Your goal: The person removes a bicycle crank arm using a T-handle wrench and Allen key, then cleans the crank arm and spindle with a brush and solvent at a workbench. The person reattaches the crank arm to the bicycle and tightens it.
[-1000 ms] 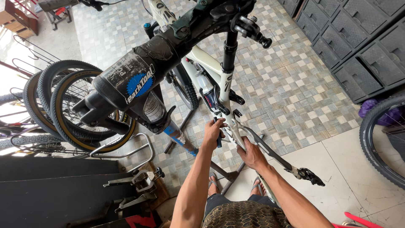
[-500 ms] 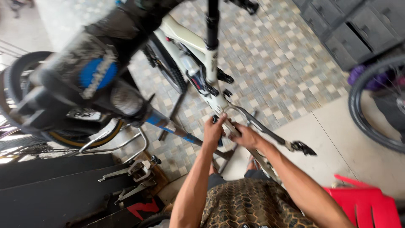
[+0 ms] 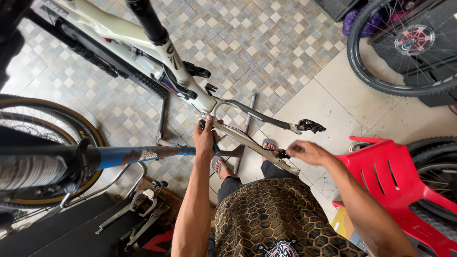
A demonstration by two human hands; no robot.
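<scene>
Left hand [image 3: 205, 138] at frame centre, fingers wrapped around the lower stay [image 3: 247, 141] of the pale bike frame [image 3: 143, 38], close to where the stays meet the seat tube. Right hand [image 3: 308, 152] right of centre, blurred; fingertips look pinched on a small dark part [image 3: 282, 153] at the stay's rear end, can't tell more.

Upper stay [image 3: 259, 114] runs right to the derailleur [image 3: 310, 126], open tile around it. Bare floor [image 3: 304, 62] upper centre gives room; pale slab right of it is hemmed by a wheel [image 3: 404, 47] upper right, cut off by the edge. Red chair [image 3: 400, 176] sits tight by the right forearm. Blue stand arm [image 3: 138, 153] crosses from the left, passing behind the left hand. Tyres [image 3: 71, 123] crowd the left edge.

Hidden: frame's front end is out of frame at the top; the person's feet [image 3: 223, 167] are partly covered by the stays.
</scene>
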